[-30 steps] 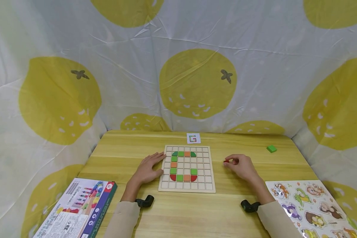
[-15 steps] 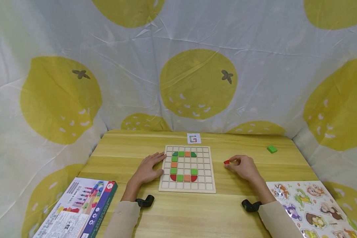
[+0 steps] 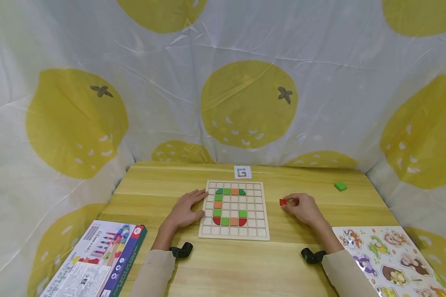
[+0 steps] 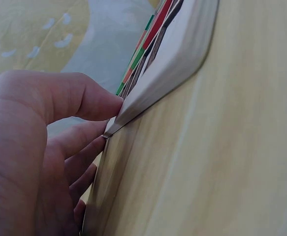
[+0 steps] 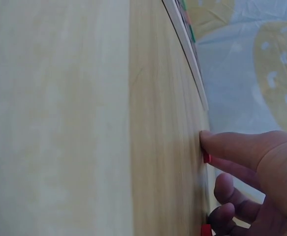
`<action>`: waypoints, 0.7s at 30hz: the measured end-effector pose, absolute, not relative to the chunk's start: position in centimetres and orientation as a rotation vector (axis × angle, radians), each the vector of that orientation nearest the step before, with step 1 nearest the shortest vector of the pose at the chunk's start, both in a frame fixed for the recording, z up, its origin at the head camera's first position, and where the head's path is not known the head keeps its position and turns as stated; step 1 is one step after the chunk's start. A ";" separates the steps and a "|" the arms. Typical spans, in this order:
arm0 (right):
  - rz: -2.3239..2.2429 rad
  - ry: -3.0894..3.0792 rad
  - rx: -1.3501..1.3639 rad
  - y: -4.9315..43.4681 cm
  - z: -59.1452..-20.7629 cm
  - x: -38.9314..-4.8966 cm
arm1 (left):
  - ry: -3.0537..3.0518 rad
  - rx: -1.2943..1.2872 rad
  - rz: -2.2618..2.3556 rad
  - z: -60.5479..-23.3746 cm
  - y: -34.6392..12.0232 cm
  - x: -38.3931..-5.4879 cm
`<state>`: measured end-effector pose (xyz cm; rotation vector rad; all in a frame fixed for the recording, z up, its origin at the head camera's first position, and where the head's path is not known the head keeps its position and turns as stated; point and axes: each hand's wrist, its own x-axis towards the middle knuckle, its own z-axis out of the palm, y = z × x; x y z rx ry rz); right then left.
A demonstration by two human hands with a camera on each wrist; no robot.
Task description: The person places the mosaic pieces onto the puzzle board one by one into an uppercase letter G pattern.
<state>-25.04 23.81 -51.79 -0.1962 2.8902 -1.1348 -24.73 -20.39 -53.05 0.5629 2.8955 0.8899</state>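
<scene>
A light wooden grid board [image 3: 234, 233] lies flat on the table, with green, orange and red tiles forming a broken outline in its cells. My left hand [image 3: 186, 209] rests at the board's left side, fingers extended; in the left wrist view its thumb [image 4: 91, 102] touches the edge. To the right of the board, my right hand [image 3: 302, 207] pinches a small red tile [image 3: 283, 202] between thumb and finger, close over the table. Another red piece [image 5: 206, 229] shows by the lower curled fingers in the right wrist view.
A small card with a coloured G pattern [image 3: 243, 172] lies behind the board. Green tile pieces [image 3: 340, 186] sit at the back right. A toy box [image 3: 96, 258] lies front left, and an animal picture sheet [image 3: 388, 255] front right. A lemon-print cloth [image 3: 327, 115] surrounds the table.
The red tile in my right hand has turned so that more of its red face shows. My left hand has stayed at the board.
</scene>
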 end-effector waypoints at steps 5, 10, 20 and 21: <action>-1.135 2.895 -0.212 23.7 -51.8 -25.2 | 2.894 0.535 0.897 -52.8 -20.3 -24.8; -1.140 2.901 -0.196 23.6 -51.7 -25.1 | 2.898 0.527 0.893 -52.8 -20.1 -24.9; -1.159 2.897 -0.181 23.5 -51.6 -25.0 | 2.909 0.523 0.894 -53.0 -20.1 -24.8; -1.166 2.896 -0.182 23.5 -51.6 -25.0 | 2.913 0.522 0.891 -53.0 -20.1 -24.8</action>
